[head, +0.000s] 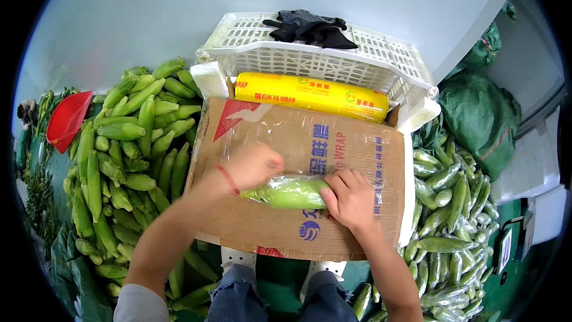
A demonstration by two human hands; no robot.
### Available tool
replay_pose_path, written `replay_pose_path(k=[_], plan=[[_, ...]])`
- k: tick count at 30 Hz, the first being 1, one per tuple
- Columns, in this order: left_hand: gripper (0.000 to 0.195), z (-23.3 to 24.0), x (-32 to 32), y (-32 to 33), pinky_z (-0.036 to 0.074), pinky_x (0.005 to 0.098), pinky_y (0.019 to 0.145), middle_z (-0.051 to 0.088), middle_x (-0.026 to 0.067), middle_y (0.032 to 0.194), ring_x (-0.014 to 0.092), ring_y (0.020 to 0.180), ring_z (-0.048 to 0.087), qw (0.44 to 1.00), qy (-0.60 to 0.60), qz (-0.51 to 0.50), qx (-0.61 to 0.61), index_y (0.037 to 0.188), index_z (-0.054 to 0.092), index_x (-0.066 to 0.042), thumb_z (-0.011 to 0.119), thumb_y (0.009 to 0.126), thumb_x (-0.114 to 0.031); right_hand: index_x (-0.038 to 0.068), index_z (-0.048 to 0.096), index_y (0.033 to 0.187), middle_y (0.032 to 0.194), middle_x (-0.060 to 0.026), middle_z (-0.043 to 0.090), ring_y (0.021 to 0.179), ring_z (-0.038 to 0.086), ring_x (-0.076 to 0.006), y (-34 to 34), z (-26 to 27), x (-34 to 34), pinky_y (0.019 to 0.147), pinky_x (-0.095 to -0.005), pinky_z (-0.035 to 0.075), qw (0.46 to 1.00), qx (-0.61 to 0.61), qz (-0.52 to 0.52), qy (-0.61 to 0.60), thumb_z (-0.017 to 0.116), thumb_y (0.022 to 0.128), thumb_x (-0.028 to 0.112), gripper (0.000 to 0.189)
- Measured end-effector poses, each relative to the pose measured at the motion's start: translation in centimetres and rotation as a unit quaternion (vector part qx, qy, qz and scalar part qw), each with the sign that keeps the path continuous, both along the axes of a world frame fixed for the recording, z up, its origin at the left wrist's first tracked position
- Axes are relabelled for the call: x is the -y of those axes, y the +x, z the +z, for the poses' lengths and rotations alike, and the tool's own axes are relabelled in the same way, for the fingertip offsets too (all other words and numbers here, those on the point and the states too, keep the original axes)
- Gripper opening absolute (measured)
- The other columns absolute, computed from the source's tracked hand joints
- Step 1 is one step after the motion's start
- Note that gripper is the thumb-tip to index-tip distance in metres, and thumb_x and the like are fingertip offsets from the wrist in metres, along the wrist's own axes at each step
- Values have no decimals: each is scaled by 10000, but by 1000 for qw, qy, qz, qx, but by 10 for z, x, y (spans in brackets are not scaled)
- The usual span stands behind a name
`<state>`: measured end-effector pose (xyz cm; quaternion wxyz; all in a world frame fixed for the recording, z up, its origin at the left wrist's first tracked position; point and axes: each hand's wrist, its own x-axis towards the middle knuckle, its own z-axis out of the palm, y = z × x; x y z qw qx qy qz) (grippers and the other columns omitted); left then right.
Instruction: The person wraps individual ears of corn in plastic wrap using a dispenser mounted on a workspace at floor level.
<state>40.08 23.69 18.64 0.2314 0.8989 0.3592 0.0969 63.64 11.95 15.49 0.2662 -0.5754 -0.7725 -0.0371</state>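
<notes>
An ear of corn in its green husk (290, 193), with clear plastic film around it, lies across a flat cardboard sheet (250, 228). My right hand (351, 197) grips its right end, fingers over the film. Above the ear's left part is my left hand (257, 166), blurred, with its fingers curled; whether it holds film cannot be told. Behind the cardboard rests a yellow roll of cling film (313, 97), printed with lettering.
Unwrapped corn (120, 129) is heaped at left beside a red scoop (69, 120). Film-wrapped corn (442, 246) is piled at right, below a green sack (480, 116). Dark gloves (313, 29) lie on a white plastic crate (384, 49) against the wall.
</notes>
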Motion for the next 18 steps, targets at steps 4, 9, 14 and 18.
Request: replay_pose_path(k=[4, 9, 14, 18], plan=[[382, 1, 100, 10, 506, 477, 771, 626, 165, 1112, 326, 1034, 621, 993, -98, 47, -55, 1193, 593, -115, 593, 875, -326, 86, 615, 860, 758, -108, 647, 619, 625, -339, -3, 22, 39, 574, -436, 501, 956, -2, -62, -286, 606, 883, 340, 255], [684, 0, 134, -6, 214, 606, 1082, 360, 253, 1441, 414, 1359, 319, 993, 97, 3, -62, 1360, 502, -150, 582, 821, -563, 78, 592, 1026, 1056, -131, 638, 875, 642, -308, -25, 41, 67, 753, -434, 519, 969, -24, 4, -244, 622, 860, 430, 390], [785, -14, -43, 40, 295, 395, 1127, 278, 308, 1464, 381, 1369, 312, 988, 74, -62, -119, 1352, 352, 112, 698, 793, -317, 101, 503, 1263, 1153, -100, 549, 1023, 565, -267, -25, 30, -4, 900, -411, 456, 985, 158, 67, -35, 689, 743, 503, 683], [830, -23, -54, 68, 322, 372, 1120, 258, 316, 1472, 371, 1369, 323, 967, 73, -92, -225, 1361, 337, 116, 747, 758, -282, 61, 517, 1126, 889, -100, 594, 803, 630, -262, -14, 18, -33, 663, -371, 524, 982, 114, 102, -114, 707, 725, 510, 630]])
